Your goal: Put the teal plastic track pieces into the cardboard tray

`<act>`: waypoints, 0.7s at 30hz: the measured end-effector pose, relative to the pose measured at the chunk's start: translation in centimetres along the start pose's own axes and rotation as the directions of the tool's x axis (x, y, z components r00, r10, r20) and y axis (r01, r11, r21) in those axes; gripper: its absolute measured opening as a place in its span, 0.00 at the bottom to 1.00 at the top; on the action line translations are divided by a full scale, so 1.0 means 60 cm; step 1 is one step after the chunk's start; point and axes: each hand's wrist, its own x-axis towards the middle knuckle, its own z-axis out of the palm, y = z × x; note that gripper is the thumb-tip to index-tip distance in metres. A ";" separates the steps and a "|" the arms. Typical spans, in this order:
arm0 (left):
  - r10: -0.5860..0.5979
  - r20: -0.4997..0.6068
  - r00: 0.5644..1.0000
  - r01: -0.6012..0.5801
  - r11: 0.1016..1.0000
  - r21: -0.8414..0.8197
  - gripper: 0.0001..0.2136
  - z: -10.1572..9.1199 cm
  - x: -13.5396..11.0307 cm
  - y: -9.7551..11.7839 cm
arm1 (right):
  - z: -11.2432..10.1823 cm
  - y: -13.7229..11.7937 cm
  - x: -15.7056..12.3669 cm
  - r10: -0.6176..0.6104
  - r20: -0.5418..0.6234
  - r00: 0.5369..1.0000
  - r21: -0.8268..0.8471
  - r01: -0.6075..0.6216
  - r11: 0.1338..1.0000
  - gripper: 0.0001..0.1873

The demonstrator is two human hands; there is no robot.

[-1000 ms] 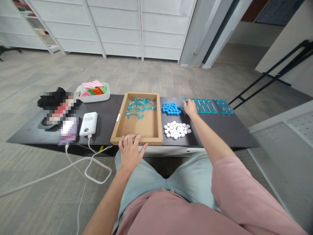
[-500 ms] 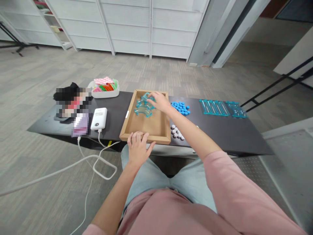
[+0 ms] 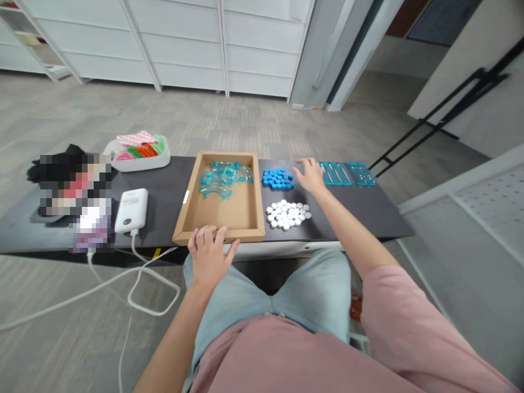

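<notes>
My left hand (image 3: 209, 255) rests with its fingers spread over the front rim of a cardboard tray (image 3: 261, 210). Inside, toward the back, lie several clear curved track-like pieces (image 3: 216, 191) with teal ends, partly overlapping. My right hand (image 3: 310, 176) hovers over the table, thumb and fingers apart, with nothing seen in it. It is between a cluster of blue hexagonal pieces (image 3: 277, 179) and a row of clear straight tubes (image 3: 338, 173) with teal ends. A pile of white hexagonal pieces (image 3: 286, 214) lies nearer to me, right of the tray.
Further clear teal-ended pieces (image 3: 362, 174) lie at the table's right end. On the left are a white power bank (image 3: 131, 210) with a cable, a white basket (image 3: 141, 164) of colourful packets, and a blurred-out pile (image 3: 73, 180). A black metal frame (image 3: 434, 128) stands at right.
My right hand has left the curved pieces in the tray and moved right, past the blue pieces. The curved pieces now lie closer together. My left hand stays on the rim; the view has shifted right.
</notes>
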 end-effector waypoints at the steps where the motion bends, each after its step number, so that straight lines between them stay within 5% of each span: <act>1: 0.004 -0.004 1.000 -0.004 1.000 0.008 0.22 0.002 0.000 -0.003 | -0.011 0.039 -0.006 0.106 -0.016 0.994 -0.033 -0.106 0.994 0.26; 4: 0.004 -0.026 1.000 -0.004 1.000 0.017 0.23 0.006 -0.001 -0.010 | -0.030 0.123 -0.024 0.338 -0.024 0.941 -0.100 -0.339 0.935 0.35; 7: 0.004 -0.034 0.999 -0.004 1.000 0.014 0.22 0.006 0.000 -0.014 | -0.028 0.158 -0.037 0.422 0.041 0.906 -0.128 -0.414 0.901 0.39; 21: -0.036 0.008 0.999 0.036 0.999 0.026 0.24 -0.005 0.002 -0.007 | -0.014 0.148 -0.067 0.452 0.118 0.884 -0.166 -0.431 0.887 0.40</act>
